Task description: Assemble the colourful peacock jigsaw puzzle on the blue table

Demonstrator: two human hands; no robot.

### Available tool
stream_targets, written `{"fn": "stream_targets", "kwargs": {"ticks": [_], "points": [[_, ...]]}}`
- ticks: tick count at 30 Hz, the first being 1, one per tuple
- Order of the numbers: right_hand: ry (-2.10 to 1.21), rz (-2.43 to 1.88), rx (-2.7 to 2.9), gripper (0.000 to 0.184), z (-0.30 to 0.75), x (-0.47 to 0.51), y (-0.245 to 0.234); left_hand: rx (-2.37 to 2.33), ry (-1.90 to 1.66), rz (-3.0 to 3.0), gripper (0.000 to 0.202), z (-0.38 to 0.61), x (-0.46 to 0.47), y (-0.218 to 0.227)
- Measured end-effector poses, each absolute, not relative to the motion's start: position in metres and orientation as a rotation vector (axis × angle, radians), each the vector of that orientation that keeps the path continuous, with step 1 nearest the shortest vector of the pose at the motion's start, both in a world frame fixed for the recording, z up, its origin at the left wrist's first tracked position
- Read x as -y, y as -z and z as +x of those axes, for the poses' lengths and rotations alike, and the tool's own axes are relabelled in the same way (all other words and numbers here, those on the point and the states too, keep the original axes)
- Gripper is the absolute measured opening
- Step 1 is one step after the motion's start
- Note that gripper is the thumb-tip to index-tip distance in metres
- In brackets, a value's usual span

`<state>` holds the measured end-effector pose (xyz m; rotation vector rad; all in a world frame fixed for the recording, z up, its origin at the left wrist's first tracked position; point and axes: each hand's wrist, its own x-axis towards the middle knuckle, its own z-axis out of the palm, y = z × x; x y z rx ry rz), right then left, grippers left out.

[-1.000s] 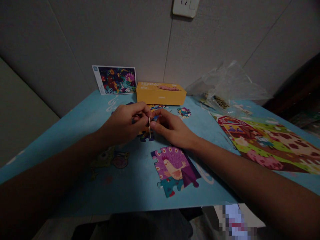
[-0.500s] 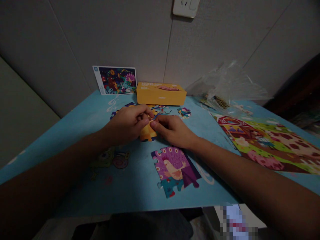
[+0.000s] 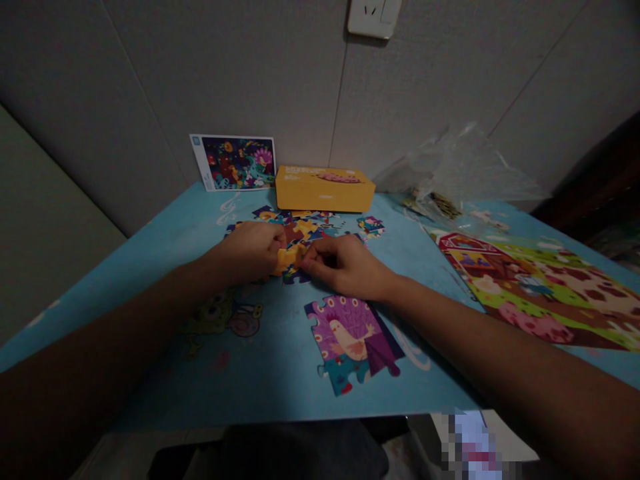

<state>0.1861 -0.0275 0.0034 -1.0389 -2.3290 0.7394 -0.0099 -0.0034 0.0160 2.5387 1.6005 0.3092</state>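
Over the pile of loose puzzle pieces (image 3: 306,229), my two hands are close together. My left hand (image 3: 253,250) is closed, its fingertips pinching a yellow-orange puzzle piece (image 3: 286,261). From the other side, my right hand (image 3: 347,263) pinches the right end of the yellow-orange pieces between thumb and forefinger. Whether they are joined there cannot be made out, since fingers cover the edges. Nearer the table's front lies a joined section with a purple peacock (image 3: 347,333), flat and below my right hand.
A yellow box (image 3: 325,190) stands against the wall beside a reference picture card (image 3: 239,163). To the right are a clear plastic bag (image 3: 450,180) with pieces in it and a farm-scene puzzle (image 3: 530,283). A small piece cluster (image 3: 371,225) lies right of the pile.
My hands have moved slightly apart and lower. The yellow-orange piece that was held tilted up between them now appears lower and flatter, and more of the pile behind shows.
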Motion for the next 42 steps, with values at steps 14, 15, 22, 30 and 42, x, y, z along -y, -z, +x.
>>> {"fn": "stream_targets", "kwargs": {"ticks": [14, 15, 22, 30, 42], "points": [[-0.57, -1.082, 2.494, 0.018, 0.186, 0.029, -0.007, -1.549, -0.45, 2.563, 0.018, -0.007, 0.005, -0.016], [-0.511, -1.111, 2.468, 0.017, 0.186, 0.029, -0.008, -1.537, -0.451, 2.561, 0.017, -0.007, 0.006, -0.017], [-0.233, -1.509, 2.419, 0.024, 0.198, 0.019, -0.012, -1.476, -0.387, 2.565, 0.016, -0.008, 0.005, -0.016], [-0.234, -1.46, 2.458, 0.015, 0.199, 0.018, -0.009, -1.534, -0.394, 2.57, 0.016, -0.01, 0.002, -0.015], [-0.191, -1.52, 2.388, 0.016, 0.197, 0.019, -0.009, -1.589, -0.324, 2.522, 0.018, -0.011, -0.001, -0.014]]}}
